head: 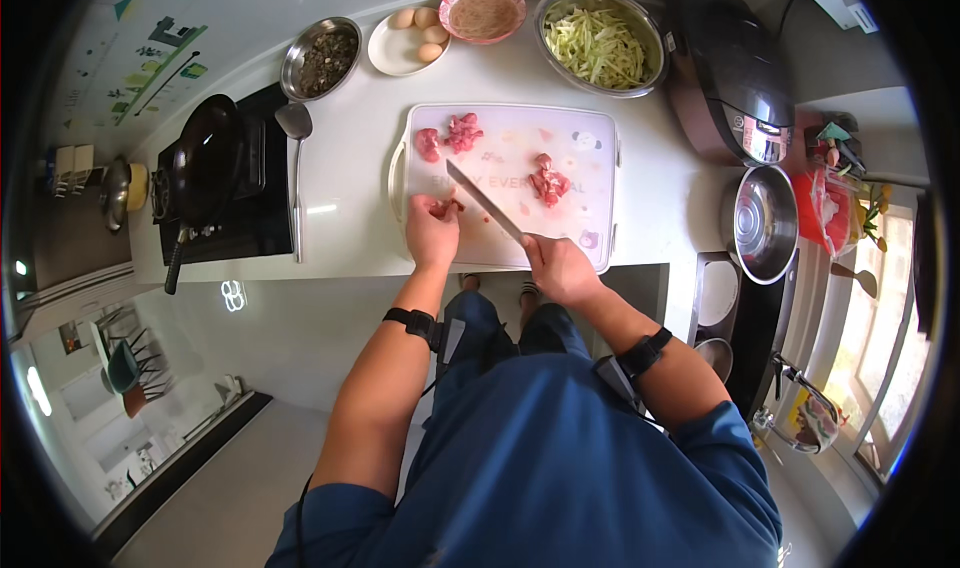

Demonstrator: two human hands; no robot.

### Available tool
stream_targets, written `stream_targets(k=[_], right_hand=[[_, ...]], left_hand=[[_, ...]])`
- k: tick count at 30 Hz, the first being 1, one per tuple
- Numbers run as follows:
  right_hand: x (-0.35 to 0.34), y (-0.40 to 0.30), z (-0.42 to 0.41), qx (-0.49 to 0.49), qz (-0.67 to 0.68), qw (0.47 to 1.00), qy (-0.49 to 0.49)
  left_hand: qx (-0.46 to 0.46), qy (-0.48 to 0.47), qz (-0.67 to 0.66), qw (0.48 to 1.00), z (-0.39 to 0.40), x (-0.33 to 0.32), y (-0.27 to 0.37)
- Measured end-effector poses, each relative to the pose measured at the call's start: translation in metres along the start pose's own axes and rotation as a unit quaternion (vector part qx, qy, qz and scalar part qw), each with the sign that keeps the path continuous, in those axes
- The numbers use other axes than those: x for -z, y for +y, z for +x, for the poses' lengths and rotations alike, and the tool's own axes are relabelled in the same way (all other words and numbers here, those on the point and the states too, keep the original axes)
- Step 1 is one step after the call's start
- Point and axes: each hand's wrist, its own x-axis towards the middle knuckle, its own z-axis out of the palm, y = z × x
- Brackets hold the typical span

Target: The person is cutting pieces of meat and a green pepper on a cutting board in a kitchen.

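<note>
My right hand (pixel 564 268) grips the handle of a kitchen knife (pixel 484 200) at the near right part of a pale plastic cutting board (pixel 517 118). The blade slants up to the left across the board, its tip close to two small heaps of raw meat (pixel 463 132) at the upper left. At the board's left side my left hand (pixel 435 230) has its fingers closed on a small piece of raw meat (pixel 448 206), partly hidden by them. Another pile of raw meat (pixel 550 182) lies right of the blade.
Behind the board stand a steel bowl of dark chopped food (pixel 326 62), a plate of eggs (pixel 397 54), a patterned bowl (pixel 484 14) and shredded cabbage (pixel 598 47). A wok (pixel 210 159) and spatula (pixel 298 185) are left; a rice cooker (pixel 731 73), steel basin (pixel 763 223) and sink are right.
</note>
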Motion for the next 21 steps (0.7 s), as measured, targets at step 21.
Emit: stream_targets(k=[21], right_hand=[[-0.021, -0.017, 0.005, 0.023, -0.059, 0.998, 0.014]], left_hand=[[-0.07, -0.004, -0.036, 0.997, 0.001, -0.003, -0.007]])
